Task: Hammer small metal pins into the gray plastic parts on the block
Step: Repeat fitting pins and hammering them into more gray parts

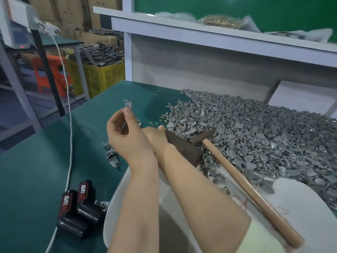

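Two hands: crossed above mat (36, 161).
Left hand (127, 136): raised, fingertips pinching one gray part (127, 104).
Right hand (156, 133): mostly behind left wrist; grip unclear.
Block (184, 148): dark, at pile (264, 134) edge, hammer (246, 185) lying across it.
Pins (161, 117): loose on mat, possibly by right thumb.

two black battery packs (84, 196) front-left on green mat (32, 170) | white cable (70, 139) | yellow crate (103, 77) | orange stool (48, 73)

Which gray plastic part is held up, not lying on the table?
The one gray part pinched by the left hand; the others lie in the pile or loose on the table.
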{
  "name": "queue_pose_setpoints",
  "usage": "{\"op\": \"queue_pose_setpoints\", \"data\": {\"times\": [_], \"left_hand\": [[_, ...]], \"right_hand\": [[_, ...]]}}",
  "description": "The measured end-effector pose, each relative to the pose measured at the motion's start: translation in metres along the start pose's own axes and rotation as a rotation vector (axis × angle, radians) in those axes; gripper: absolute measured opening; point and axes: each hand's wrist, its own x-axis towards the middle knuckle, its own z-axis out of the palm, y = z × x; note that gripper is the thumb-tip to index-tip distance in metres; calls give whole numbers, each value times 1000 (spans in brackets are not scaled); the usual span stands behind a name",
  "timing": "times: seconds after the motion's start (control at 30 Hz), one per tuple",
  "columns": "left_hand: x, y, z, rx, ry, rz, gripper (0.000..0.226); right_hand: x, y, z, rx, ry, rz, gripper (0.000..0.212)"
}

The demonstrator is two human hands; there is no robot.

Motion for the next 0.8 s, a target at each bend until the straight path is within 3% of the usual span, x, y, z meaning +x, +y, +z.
{"op": "queue_pose_setpoints", "data": {"times": [0.27, 0.4, 0.47, 0.63, 0.8], "left_hand": [[1, 0, 1, -4, 47, -25, 10], [1, 0, 2, -7, 40, -13, 11], [0, -1, 2, 6, 3, -3, 12], [-8, -8, 5, 137, -223, 33, 15], [-23, -21, 6, 656, -702, 69, 5]], "right_hand": [[-2, -2, -6, 26, -118, -65, 32], [0, -4, -2, 69, -96, -32, 31], [1, -1, -1, 185, 10, -13, 26], [-16, 49, -17, 635, 472, 215, 10], [-74, 113, -21, 1028, 455, 364, 15]]}}
